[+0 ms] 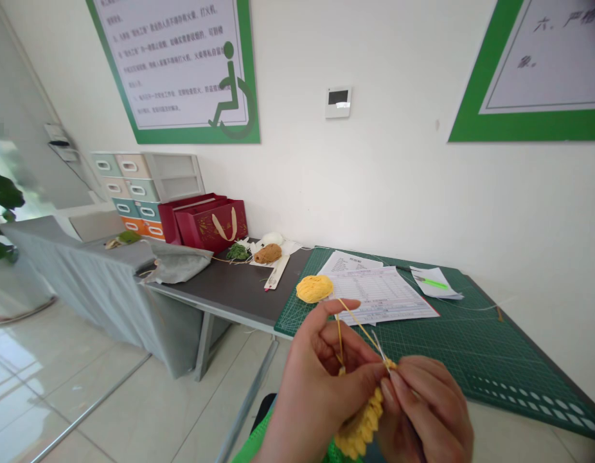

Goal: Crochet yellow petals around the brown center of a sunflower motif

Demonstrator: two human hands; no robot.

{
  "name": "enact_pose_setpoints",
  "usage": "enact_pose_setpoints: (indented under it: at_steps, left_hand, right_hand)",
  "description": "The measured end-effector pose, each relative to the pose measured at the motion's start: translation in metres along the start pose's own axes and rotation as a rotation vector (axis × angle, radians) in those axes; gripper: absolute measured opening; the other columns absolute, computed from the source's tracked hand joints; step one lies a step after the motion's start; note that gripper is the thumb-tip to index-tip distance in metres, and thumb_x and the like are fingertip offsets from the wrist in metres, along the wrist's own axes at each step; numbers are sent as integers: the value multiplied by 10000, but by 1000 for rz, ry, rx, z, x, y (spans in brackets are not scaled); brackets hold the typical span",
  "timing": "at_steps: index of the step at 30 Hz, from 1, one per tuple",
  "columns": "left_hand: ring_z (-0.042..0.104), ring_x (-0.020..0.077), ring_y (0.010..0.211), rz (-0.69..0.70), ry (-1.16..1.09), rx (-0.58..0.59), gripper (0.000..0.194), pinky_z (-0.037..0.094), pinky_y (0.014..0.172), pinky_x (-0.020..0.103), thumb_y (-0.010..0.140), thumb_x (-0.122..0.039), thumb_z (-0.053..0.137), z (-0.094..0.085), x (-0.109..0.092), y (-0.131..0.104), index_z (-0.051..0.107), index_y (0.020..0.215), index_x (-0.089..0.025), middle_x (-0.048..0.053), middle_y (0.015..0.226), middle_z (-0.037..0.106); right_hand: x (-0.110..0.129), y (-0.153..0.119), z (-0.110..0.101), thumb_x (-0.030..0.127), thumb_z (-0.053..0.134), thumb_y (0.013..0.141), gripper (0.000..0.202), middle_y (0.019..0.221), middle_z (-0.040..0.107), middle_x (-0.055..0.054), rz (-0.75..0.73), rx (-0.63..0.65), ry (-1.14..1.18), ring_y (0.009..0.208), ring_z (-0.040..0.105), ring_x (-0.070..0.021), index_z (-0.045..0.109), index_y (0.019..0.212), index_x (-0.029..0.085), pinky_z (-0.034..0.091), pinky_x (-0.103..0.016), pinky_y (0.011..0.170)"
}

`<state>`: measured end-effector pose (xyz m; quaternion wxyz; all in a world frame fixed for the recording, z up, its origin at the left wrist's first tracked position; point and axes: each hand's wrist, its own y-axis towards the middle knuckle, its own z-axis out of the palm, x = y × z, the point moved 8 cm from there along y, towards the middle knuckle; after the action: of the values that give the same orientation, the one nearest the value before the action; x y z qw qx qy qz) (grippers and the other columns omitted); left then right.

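A yellow crocheted piece hangs beneath my two hands. My left hand pinches its upper edge between thumb and fingers, with yellow yarn looped over the raised index finger. Close beside it, my right hand is closed round a thin metal crochet hook, whose tip points up past the piece's top edge and meets the yarn. On the green cutting mat, behind my left hand, lies a ball of yellow yarn.
Printed sheets and a bright green pen lie on the mat. Farther left are a brown yarn ball, green yarn, a dark red gift bag, a grey cloth bag and stacked drawers.
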<state>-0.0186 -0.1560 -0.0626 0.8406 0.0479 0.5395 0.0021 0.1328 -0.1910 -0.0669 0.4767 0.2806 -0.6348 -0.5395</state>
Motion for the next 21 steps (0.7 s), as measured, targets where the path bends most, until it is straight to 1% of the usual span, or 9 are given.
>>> enact_pose_setpoints:
  at_steps: [3,5,8,11,13,15,17,18,21]
  left_hand:
    - [603,127,611,157,209,-81,549,441,578,240,711,-51,818,-2,-19,-4,644,1207,-209,-36,691,709]
    - [608,137,639,170,286,-97,501,444,596,252,735,-50,779,-3,-24,-6,654,1195,-206,-33,700,696]
    - [574,126,602,95,251,-19,526,427,575,248,698,-46,791,-3,-18,-3,653,1185,-189,-39,675,685]
    - [566,111,578,12,125,85,612,414,548,227,630,-54,869,-3,-6,3,663,1190,-187,-25,698,722]
    - [580,108,580,-38,23,120,644,430,548,217,601,-85,926,-4,0,5,677,1186,-186,-15,715,735]
    - [606,111,597,-51,-47,125,650,467,576,218,591,-110,959,-4,1,4,696,1181,-183,-12,713,734]
    - [632,118,623,-43,-71,96,661,499,613,224,579,-94,969,-5,-1,3,714,1182,-186,-12,717,735]
    - [639,120,630,-38,-67,70,672,504,617,221,573,-76,969,-5,-1,2,720,1187,-187,-12,720,739]
    - [647,113,614,-61,-97,27,675,483,578,197,579,-65,965,-5,3,-1,726,1200,-177,-1,726,751]
  right_hand:
    - [23,6,-2,164,729,880,113,809,732,-19,-197,-11,-149,674,676,-181,728,932,264,539,-331,588]
    - [27,13,-5,211,694,919,52,786,716,-25,-164,-1,-117,652,660,-173,720,946,247,524,-324,586]
    - [9,23,-9,233,632,965,55,726,655,-17,168,10,74,642,627,-160,683,947,224,506,-291,570]
    - [-15,18,2,249,571,1008,173,656,579,12,545,-4,376,568,551,-121,623,845,223,460,-227,501]
    - [-24,11,21,298,579,1008,225,643,566,20,697,56,590,536,525,-114,580,794,231,463,-217,487]
    - [-27,7,34,329,605,994,209,664,578,23,736,105,713,547,541,-121,561,808,246,497,-233,506]
    - [-25,12,31,282,632,977,108,701,606,19,585,119,644,581,578,-130,601,877,257,519,-248,524]
    - [-19,16,25,222,651,957,59,723,630,13,437,125,533,607,601,-134,632,912,255,529,-257,539]
    - [12,20,10,33,749,819,241,827,724,-5,-132,128,52,715,682,-151,720,947,236,577,-312,646]
